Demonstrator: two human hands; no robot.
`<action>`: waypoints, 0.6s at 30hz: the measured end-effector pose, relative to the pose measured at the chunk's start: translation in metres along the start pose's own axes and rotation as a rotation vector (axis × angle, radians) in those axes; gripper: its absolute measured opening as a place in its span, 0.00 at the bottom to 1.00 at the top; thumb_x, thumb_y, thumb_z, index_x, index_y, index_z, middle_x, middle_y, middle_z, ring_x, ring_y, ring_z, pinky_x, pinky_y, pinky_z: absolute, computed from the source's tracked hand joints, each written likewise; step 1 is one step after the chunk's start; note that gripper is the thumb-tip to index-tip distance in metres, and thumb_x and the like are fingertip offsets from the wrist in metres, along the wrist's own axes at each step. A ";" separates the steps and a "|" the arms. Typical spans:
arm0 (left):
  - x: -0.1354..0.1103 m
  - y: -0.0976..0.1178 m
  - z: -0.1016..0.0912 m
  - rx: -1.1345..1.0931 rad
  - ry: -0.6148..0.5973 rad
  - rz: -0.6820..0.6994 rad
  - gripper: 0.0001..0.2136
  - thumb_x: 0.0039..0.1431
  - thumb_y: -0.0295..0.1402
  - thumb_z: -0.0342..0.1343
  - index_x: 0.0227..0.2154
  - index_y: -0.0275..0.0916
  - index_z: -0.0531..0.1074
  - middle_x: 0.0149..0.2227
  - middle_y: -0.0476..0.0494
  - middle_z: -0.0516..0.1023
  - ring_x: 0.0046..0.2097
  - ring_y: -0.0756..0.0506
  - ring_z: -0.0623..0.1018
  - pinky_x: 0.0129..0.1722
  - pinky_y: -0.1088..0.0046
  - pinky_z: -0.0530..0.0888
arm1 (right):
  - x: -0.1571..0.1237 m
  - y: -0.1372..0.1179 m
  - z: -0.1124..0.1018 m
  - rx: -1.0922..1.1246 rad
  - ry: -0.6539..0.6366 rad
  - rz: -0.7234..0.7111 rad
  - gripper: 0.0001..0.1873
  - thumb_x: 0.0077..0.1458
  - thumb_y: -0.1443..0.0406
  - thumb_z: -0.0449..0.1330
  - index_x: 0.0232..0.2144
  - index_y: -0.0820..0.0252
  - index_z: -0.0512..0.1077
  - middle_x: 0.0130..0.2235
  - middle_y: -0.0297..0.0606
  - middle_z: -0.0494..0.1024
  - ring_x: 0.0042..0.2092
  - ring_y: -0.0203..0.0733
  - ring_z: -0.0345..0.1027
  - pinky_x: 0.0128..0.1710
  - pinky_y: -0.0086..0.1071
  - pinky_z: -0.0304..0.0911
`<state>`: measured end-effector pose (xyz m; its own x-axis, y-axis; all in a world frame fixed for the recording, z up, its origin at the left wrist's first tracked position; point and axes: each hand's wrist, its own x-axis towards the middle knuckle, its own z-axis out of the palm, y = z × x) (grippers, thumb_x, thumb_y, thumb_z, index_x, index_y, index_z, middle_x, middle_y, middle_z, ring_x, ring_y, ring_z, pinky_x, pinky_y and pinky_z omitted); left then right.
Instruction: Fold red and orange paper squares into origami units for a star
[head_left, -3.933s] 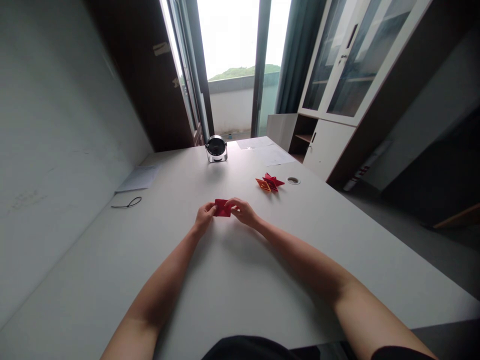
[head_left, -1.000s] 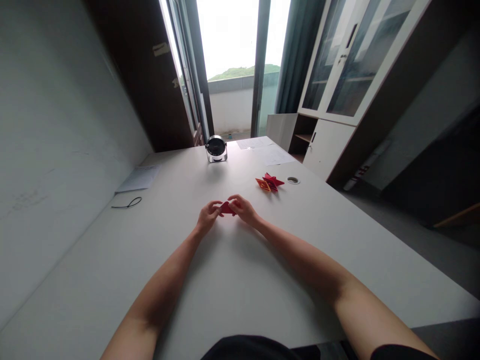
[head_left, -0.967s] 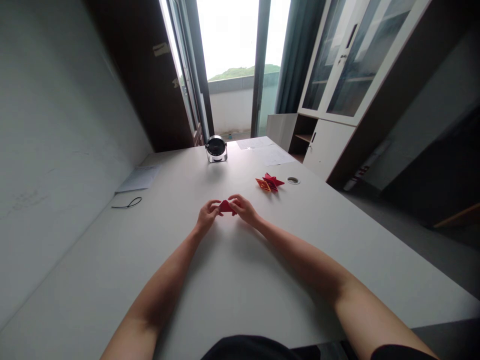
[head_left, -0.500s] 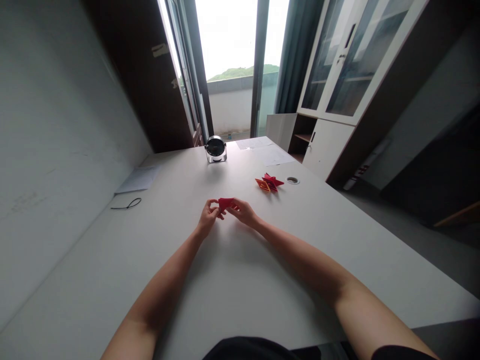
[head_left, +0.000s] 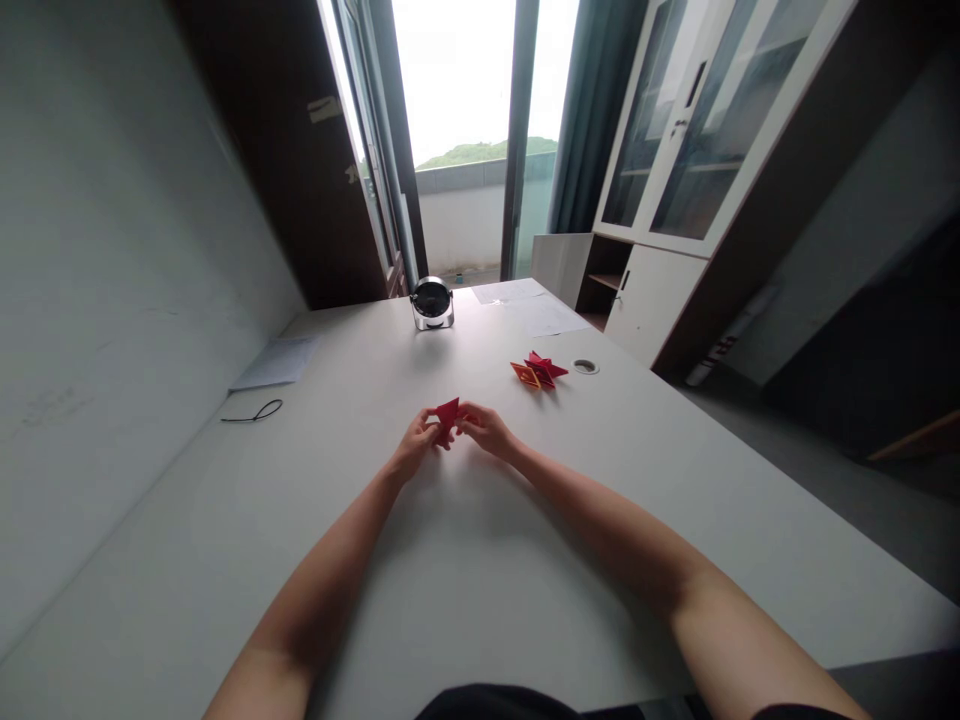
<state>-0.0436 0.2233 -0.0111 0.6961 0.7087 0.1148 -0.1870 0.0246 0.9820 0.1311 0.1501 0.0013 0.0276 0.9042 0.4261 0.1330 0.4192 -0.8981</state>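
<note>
A small piece of folded red paper (head_left: 448,411) is held up just above the white table (head_left: 480,560), one pointed corner tilted up to the right. My left hand (head_left: 421,438) pinches it from the left, thumb and fingers closed on its side. At its right edge is my right hand (head_left: 482,425), fingertips curled together against the paper; how firmly they grip is hard to see. Beyond my right hand lies a cluster of folded red and orange paper pieces (head_left: 540,371), with pointed ends.
A round metal-framed device (head_left: 433,302) stands at the table's far end. Paper sheets (head_left: 555,316) lie at the back right, another sheet (head_left: 275,362) at the left by a black cable loop (head_left: 259,411). A cable hole (head_left: 585,367) sits right of the paper cluster.
The red paper has turned in my hands, from a flat upper edge to a point tilted up. My right fingers have shifted from its top to its right edge.
</note>
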 end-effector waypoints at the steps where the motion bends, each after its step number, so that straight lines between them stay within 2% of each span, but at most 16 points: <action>1: 0.000 0.000 0.000 0.004 -0.003 -0.002 0.21 0.58 0.43 0.60 0.47 0.36 0.65 0.29 0.43 0.79 0.28 0.48 0.77 0.32 0.71 0.73 | 0.000 -0.001 0.000 0.020 -0.004 0.012 0.09 0.57 0.61 0.60 0.39 0.59 0.74 0.34 0.37 0.79 0.33 0.39 0.73 0.36 0.33 0.69; 5: 0.000 -0.002 0.002 0.016 0.005 0.000 0.21 0.60 0.48 0.57 0.46 0.36 0.65 0.30 0.42 0.79 0.29 0.46 0.78 0.32 0.69 0.74 | 0.000 -0.002 0.001 0.029 -0.022 0.037 0.09 0.55 0.64 0.59 0.39 0.60 0.75 0.32 0.36 0.79 0.33 0.39 0.72 0.36 0.33 0.68; 9: 0.001 -0.003 0.004 0.035 0.056 0.010 0.22 0.61 0.53 0.52 0.41 0.36 0.67 0.29 0.43 0.78 0.27 0.47 0.77 0.30 0.70 0.74 | -0.002 -0.003 0.001 -0.024 -0.028 0.028 0.08 0.53 0.67 0.57 0.35 0.61 0.75 0.31 0.36 0.79 0.33 0.38 0.72 0.36 0.33 0.68; 13: 0.002 -0.003 0.002 0.106 0.097 0.015 0.21 0.60 0.52 0.54 0.36 0.35 0.70 0.28 0.44 0.77 0.26 0.49 0.75 0.27 0.73 0.71 | 0.000 -0.005 0.001 0.007 -0.033 0.042 0.11 0.51 0.68 0.56 0.36 0.61 0.75 0.33 0.37 0.79 0.34 0.38 0.71 0.37 0.33 0.69; 18: 0.001 -0.001 -0.001 0.125 0.079 0.000 0.19 0.61 0.50 0.53 0.32 0.36 0.71 0.24 0.46 0.75 0.23 0.50 0.72 0.24 0.75 0.68 | 0.001 -0.008 -0.001 0.065 -0.060 0.085 0.11 0.50 0.67 0.54 0.34 0.61 0.75 0.31 0.37 0.79 0.33 0.39 0.70 0.37 0.33 0.68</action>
<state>-0.0433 0.2243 -0.0116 0.6385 0.7620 0.1077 -0.0957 -0.0603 0.9936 0.1311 0.1477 0.0093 -0.0237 0.9392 0.3425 0.0680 0.3433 -0.9367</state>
